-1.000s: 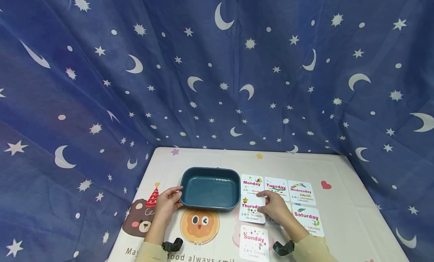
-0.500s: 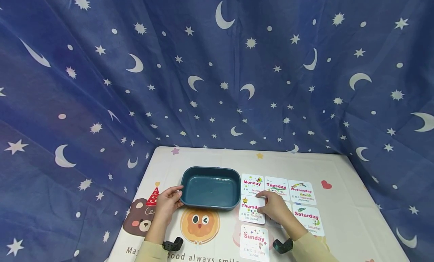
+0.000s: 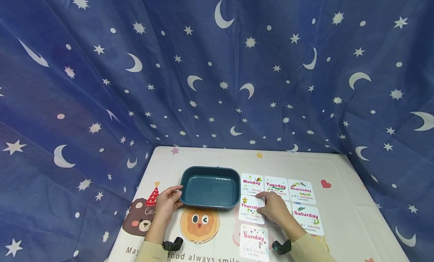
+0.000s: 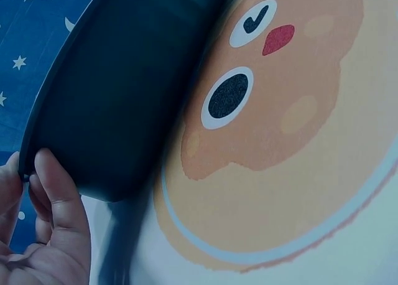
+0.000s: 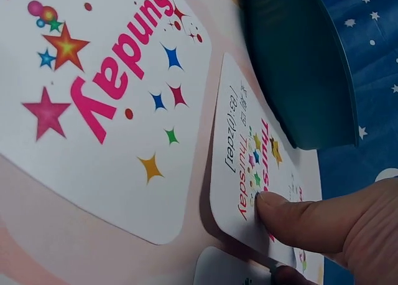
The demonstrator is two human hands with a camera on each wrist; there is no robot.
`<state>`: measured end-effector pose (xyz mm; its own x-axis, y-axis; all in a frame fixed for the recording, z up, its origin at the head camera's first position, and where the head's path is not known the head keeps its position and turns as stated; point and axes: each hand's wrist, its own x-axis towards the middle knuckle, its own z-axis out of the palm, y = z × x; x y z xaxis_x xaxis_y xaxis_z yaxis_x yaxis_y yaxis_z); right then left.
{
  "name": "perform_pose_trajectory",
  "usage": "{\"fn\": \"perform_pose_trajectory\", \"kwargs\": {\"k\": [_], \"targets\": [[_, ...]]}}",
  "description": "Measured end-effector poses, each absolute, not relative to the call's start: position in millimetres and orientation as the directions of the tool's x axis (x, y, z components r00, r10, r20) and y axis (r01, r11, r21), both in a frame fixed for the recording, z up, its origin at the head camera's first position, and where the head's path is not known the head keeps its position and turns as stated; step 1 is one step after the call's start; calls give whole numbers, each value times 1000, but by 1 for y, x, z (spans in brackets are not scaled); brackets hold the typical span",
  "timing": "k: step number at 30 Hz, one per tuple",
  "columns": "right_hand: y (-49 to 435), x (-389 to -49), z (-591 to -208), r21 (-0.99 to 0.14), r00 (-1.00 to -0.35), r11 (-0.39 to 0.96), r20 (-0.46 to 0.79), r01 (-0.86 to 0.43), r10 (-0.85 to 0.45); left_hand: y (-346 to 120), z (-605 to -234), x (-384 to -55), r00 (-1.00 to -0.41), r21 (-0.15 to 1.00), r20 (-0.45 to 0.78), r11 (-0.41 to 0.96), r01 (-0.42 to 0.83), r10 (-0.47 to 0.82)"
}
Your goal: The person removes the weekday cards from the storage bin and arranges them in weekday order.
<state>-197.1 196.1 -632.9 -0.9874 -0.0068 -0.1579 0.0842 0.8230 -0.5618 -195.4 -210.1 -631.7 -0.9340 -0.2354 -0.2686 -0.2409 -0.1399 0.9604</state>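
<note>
A dark teal plastic basin (image 3: 210, 207) stands left of the cards in the head view. My left hand (image 3: 166, 206) pinches its left rim, with thumb and fingers on either side of it in the left wrist view. My right hand (image 3: 275, 209) pinches the right edge of the Thursday card (image 3: 249, 211). In the right wrist view the thumb lies on the card's printed face and a fingertip shows at its edge. That card looks slightly raised, with a shadow under it. Another card (image 3: 288, 206), below Tuesday, is mostly hidden by the right hand.
The Monday card (image 3: 252, 182), Tuesday card (image 3: 276, 186) and Wednesday card (image 3: 301, 190) lie in a back row. The Saturday card (image 3: 306, 216) lies to the right, the Sunday card (image 3: 253, 241) in front. A patterned cloth (image 3: 203, 250) covers the table; a starry curtain (image 3: 217, 85) hangs behind.
The Thursday card has shifted slightly toward the front, off the lower edge of the Monday card, with the right hand still on it. The left hand and basin stay put.
</note>
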Motion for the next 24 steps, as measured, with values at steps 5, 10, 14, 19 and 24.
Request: {"fn": "perform_pose_trajectory", "kwargs": {"k": [5, 10, 14, 19, 24], "targets": [[197, -196, -635, -575, -988, 814, -152, 79, -12, -210, -631, -196, -933, 957, -279, -149, -250, -227], [197, -195, -635, -590, -988, 804, -154, 82, -11, -211, -630, -196, -934, 957, -281, -134, -256, -221], [197, -195, -634, -589, -989, 804, -148, 77, -14, -212, -629, -195, -934, 958, -281, -119, -260, -221], [200, -195, -633, -591, -987, 801, -162, 94, -4, -212, -626, -194, -925, 952, -306, -85, -294, -226], [206, -194, -631, -596, -985, 796, -172, 106, 2, -216, -620, -195, -916, 941, -336, -26, -339, -221]]}}
